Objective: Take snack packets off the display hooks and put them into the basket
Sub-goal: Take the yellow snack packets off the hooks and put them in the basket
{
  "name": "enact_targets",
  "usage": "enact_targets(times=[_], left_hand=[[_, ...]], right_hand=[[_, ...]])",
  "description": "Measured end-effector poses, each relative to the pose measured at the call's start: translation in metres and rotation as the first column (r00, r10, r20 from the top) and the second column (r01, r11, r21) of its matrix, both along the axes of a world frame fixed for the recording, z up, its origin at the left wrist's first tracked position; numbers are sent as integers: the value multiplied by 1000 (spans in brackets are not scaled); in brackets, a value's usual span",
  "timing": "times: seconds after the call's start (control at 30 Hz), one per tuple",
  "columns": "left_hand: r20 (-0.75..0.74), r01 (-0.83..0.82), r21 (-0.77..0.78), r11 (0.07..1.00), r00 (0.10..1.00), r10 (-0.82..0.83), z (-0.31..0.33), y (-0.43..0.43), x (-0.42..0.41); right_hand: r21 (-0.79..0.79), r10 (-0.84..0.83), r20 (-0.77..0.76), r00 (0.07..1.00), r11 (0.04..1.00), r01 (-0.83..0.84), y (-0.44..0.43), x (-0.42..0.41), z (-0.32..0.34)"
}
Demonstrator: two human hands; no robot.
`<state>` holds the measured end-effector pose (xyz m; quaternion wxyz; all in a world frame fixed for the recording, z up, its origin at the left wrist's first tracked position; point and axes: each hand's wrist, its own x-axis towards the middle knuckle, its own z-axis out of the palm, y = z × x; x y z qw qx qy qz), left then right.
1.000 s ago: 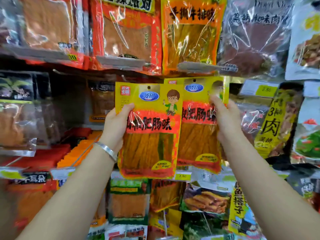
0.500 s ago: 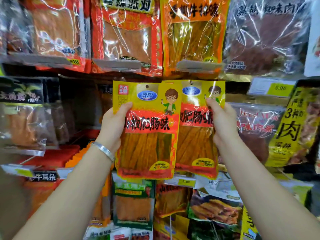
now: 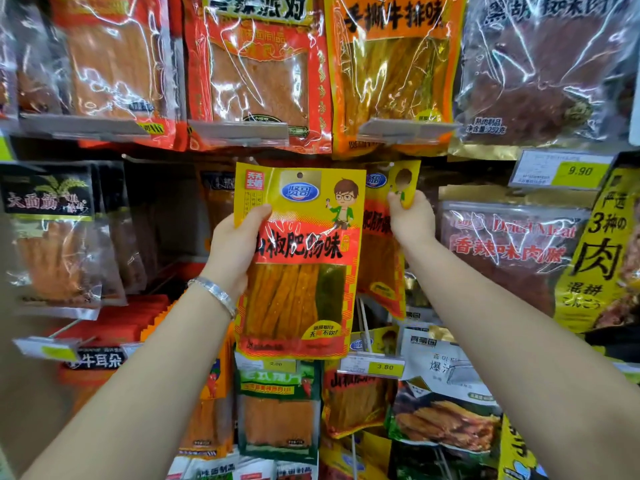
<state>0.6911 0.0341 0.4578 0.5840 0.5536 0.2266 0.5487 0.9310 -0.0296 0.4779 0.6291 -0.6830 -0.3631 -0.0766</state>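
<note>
**While both hands are loaded: snack wall, two yellow packets held**

Because the pegs hang stock face-out, the display wall (image 3: pixel 152 209) is tiled in bags. The largest are the red bag (image 3: pixel 256 74) and the dark meat bag (image 3: pixel 547 71) in the top row.

- Item 1: front yellow packet (image 3: pixel 298 261), upright at centre. The left hand (image 3: pixel 235 251) grips its left edge, thumb curled over the face and other fingers hidden behind.
- Item 2: second yellow packet (image 3: pixel 381 265), same print, half hidden behind item 1. The right hand (image 3: pixel 412 220) pinches its upper right corner with clenched fingers. That hold near the top suits sliding it off a peg; whether it has cleared the peg cannot be told.
- Basket: not in view; both packets are up at the shelf.
- Price tag (image 3: pixel 580 171): yellow, reads 9.90.
- Silver bracelet (image 3: pixel 216 294): on the left wrist.
- Hang hole (image 3: pixel 300 175): on item 1, empty, so that packet is judged free of its hook.
</note>
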Motion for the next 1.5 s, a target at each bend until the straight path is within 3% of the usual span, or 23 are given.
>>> enact_targets(times=[0.07, 0.17, 0.33, 0.5, 0.6, 0.7, 0.77, 0.87, 0.93, 1.07, 1.5], left_hand=[[-4, 6, -8, 1000, 1000, -6, 0, 1, 0], [-5, 12, -14, 1000, 1000, -12, 0, 0, 1], [-28, 50, -8, 999, 998, -50, 2, -4, 7], [-49, 189, 26, 982, 981, -188, 5, -18, 22], [-26, 227, 80, 971, 974, -225, 6, -28, 31], [-60, 33, 310, 950, 998, -15, 12, -32, 35], [-115, -90, 527, 845, 978, 176, 21, -33, 36], [-167, -71, 754, 653, 941, 295, 35, -40, 44], [-207, 4, 806, 592, 939, 276, 42, -47, 53], [-236, 49, 814, 579, 939, 252, 51, -54, 65], [-252, 86, 738, 670, 955, 155, 47, -57, 61]], right_hand=[[-102, 27, -8, 1000, 994, -28, 5, 0, -3], [-112, 84, -77, 993, 989, -93, 0, -8, -6], [43, 113, 10, 994, 993, -113, -30, -30, -11], [256, 408, -144, 902, 895, -364, -56, -66, -9], [328, 401, -107, 910, 878, -348, -65, -67, -4], [318, 348, -71, 935, 896, -309, -73, -58, -3], [298, 305, -37, 952, 912, -280, -77, -50, -4], [286, 249, -15, 968, 929, -235, -82, -41, 0], [307, 227, -20, 974, 928, -210, -84, -35, 5], [321, 219, -13, 976, 925, -204, -83, -29, 18], [256, 189, -125, 974, 954, -153, -69, -11, 23]])
